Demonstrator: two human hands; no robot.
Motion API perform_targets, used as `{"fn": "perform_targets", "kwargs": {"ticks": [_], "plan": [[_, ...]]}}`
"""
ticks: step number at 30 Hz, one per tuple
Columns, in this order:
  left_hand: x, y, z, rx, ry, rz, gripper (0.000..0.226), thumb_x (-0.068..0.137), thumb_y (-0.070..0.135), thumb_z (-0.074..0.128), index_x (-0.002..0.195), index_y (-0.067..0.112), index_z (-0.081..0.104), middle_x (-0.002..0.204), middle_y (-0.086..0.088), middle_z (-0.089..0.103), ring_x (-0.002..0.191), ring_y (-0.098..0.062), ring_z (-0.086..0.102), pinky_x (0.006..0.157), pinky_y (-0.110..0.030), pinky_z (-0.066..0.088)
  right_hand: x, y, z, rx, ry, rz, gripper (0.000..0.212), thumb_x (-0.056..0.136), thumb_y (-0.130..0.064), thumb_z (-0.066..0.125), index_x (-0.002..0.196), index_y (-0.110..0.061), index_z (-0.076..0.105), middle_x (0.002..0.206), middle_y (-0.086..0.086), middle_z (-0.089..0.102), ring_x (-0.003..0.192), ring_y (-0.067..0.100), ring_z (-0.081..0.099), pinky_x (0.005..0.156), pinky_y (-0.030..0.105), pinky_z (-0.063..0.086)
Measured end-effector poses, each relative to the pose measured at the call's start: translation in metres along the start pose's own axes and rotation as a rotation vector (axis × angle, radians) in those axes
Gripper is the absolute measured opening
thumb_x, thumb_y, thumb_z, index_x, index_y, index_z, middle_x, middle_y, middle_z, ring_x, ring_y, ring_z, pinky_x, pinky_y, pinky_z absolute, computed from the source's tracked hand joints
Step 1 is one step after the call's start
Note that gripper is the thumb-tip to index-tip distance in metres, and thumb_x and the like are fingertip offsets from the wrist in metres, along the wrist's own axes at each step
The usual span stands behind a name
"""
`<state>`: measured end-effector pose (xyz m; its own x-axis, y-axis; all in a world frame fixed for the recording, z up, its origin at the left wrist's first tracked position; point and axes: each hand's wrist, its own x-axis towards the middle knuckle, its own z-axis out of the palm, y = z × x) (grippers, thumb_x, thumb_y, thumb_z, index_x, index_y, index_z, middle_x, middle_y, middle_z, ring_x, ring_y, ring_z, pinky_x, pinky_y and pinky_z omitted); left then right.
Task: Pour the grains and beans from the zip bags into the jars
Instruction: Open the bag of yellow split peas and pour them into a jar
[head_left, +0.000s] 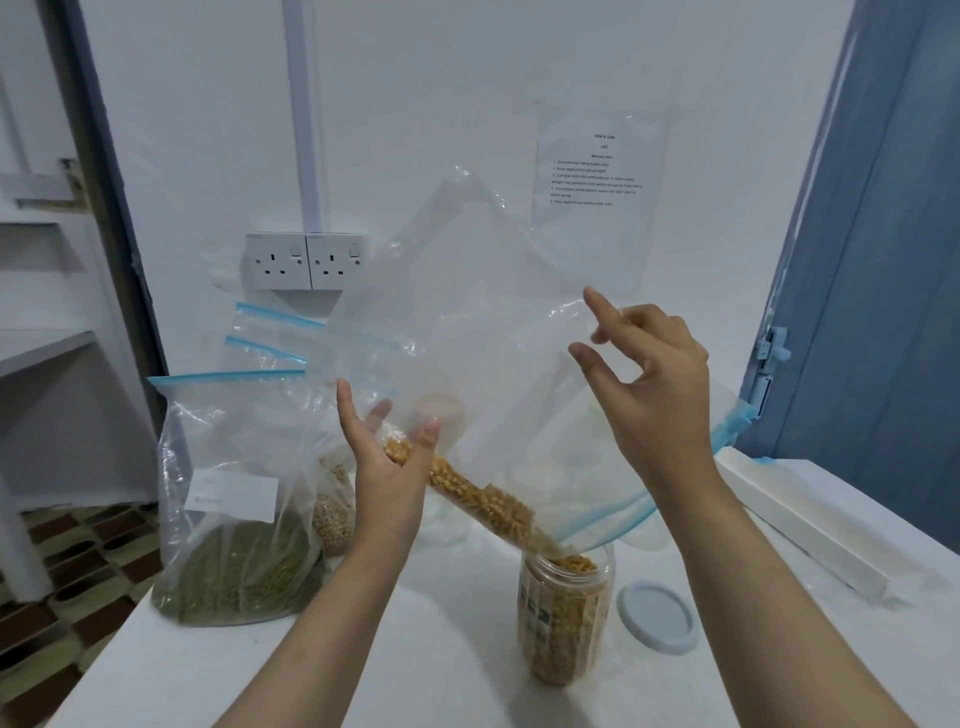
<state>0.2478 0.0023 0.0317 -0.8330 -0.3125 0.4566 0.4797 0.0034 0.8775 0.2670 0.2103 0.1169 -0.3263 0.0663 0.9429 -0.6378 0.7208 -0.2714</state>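
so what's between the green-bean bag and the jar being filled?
Head view: the left hand and forearm cross that stretch, above bare white table, between the green-bean bag and the jar.

Two bare forearms enter from the bottom edge, uncovered along their whole visible length: no sleeve, cuff or glove shows on either. The left hand (387, 467) wears no ring, watch or bracelet, and its wrist is plain. The right hand (657, 387) is likewise unadorned, with bare fingers and a bare wrist. The fingernails on both hands are short and unpainted. The forearms look slender and smooth, free of markings.
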Motion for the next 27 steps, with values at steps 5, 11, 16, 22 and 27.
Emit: {"fn": "perform_targets", "kwargs": {"ticks": [5,11,16,22,27], "plan": [[0.000,0.000,0.000,0.007,0.008,0.004,0.092,0.091,0.033,0.065,0.152,0.047,-0.002,0.142,0.011,0.042,0.110,0.006,0.050,0.096,-0.024,0.034,0.000,0.000,0.000,0.026,0.003,0.020,0.044,0.089,-0.026,0.068,0.133,-0.026,0.061,0.094,-0.011,0.059,0.089,0.012,0.051,0.081,0.062,0.046],[0.007,-0.003,-0.003,-0.045,0.048,0.021,0.093,0.089,0.030,0.066,0.152,0.046,0.000,0.154,0.005,0.030,0.112,-0.002,0.058,0.083,-0.010,0.047,-0.002,0.001,0.001,0.030,-0.004,0.028,0.046,0.089,-0.026,0.067,0.134,-0.032,0.056,0.094,-0.010,0.060,0.090,0.012,0.053,0.082,0.061,0.047],[0.009,-0.001,-0.006,-0.049,0.039,0.028,0.091,0.092,0.029,0.064,0.153,0.045,-0.002,0.155,0.011,0.025,0.120,-0.011,0.057,0.075,-0.002,0.045,-0.003,0.001,0.002,0.037,-0.011,0.035,0.045,0.089,-0.025,0.066,0.133,-0.027,0.060,0.092,-0.011,0.058,0.089,0.013,0.054,0.082,0.061,0.047],[0.008,0.002,-0.007,-0.096,0.007,0.068,0.097,0.081,0.039,0.065,0.152,0.048,-0.001,0.159,0.015,0.019,0.120,-0.004,0.056,0.092,-0.020,0.049,-0.003,0.003,0.001,0.044,-0.005,0.049,0.046,0.090,-0.028,0.065,0.134,-0.035,0.053,0.094,-0.013,0.058,0.090,0.010,0.053,0.083,0.060,0.049],[0.012,0.000,-0.011,-0.113,0.006,0.112,0.094,0.084,0.033,0.066,0.149,0.052,0.001,0.162,0.015,0.011,0.122,-0.010,0.057,0.104,-0.040,0.049,-0.004,0.004,0.002,0.039,-0.015,0.049,0.046,0.090,-0.027,0.064,0.135,-0.031,0.055,0.095,-0.013,0.058,0.090,0.009,0.052,0.084,0.060,0.048]]}}
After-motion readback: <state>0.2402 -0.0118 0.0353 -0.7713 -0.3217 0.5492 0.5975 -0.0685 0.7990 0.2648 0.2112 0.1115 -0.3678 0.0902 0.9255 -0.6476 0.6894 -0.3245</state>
